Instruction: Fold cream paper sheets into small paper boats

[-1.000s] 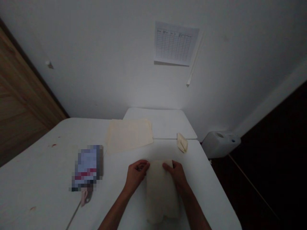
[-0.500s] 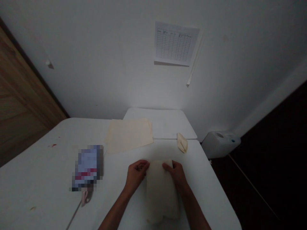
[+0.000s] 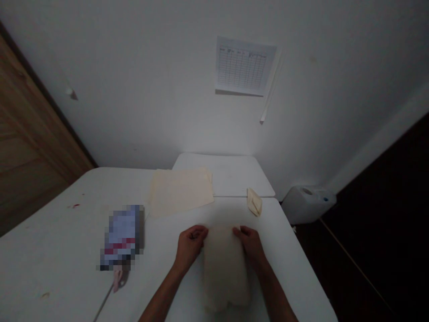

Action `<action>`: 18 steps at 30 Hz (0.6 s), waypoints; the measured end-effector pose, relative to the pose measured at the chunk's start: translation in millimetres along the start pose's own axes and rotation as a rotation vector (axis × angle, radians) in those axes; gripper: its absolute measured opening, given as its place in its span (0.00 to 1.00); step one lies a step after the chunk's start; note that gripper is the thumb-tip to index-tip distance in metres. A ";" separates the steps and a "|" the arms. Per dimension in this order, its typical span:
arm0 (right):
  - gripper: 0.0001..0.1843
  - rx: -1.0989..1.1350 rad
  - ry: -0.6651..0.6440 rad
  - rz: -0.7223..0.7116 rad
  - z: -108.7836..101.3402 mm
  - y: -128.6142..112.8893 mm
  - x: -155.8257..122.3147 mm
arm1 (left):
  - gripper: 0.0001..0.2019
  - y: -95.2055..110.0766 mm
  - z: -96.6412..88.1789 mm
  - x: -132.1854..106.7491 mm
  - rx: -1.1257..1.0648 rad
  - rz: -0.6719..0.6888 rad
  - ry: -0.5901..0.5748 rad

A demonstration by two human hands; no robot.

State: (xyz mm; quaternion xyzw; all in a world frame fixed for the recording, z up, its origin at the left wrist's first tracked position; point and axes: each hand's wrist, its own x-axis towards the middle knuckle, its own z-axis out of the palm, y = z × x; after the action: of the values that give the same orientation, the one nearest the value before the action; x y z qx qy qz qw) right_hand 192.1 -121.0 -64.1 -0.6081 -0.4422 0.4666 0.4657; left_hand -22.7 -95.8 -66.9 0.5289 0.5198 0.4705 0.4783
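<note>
Head view: the light is dim and the cream sheet (image 3: 224, 268) is blurred, so I cannot tell whether it is paper or cloth. It lies on the white table (image 3: 60, 250) near the front edge, between the two forearms, and its near end looks folded or rumpled. The left hand (image 3: 189, 246) is curled shut on the sheet's far left corner and the right hand (image 3: 250, 243) is curled shut on the far right corner. The fingertips are tucked under, hiding the pinch itself. Both forearms are cut off by the bottom of the picture.

A pixelated block (image 3: 122, 236) masks something left of the left hand. A pink-handled thing (image 3: 118, 277) pokes out below it, too small to make out. The writing on the chart (image 3: 244, 66) on the wall cannot be read.

The table's right edge runs close beside the right forearm, with dark floor and a white container (image 3: 308, 201) beyond it. Bare tabletop stretches far to the left. Beyond the hands lie a stack of cream sheets (image 3: 181, 191) and a small folded piece (image 3: 254, 201), both apart from the held sheet, with bare surface between. A second table (image 3: 231, 172) butts against the far edge.
</note>
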 end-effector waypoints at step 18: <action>0.08 -0.633 0.070 -0.129 -0.6 -12.6 29.9 | 0.09 7.3 -9.4 26.7 0.763 0.130 0.069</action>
State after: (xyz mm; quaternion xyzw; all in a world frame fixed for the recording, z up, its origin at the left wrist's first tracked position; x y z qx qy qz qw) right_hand 196.6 -89.8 -56.4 -0.7093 -0.5865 0.2543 0.2971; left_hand -30.9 -69.0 -58.7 0.6845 0.6385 0.2904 0.1986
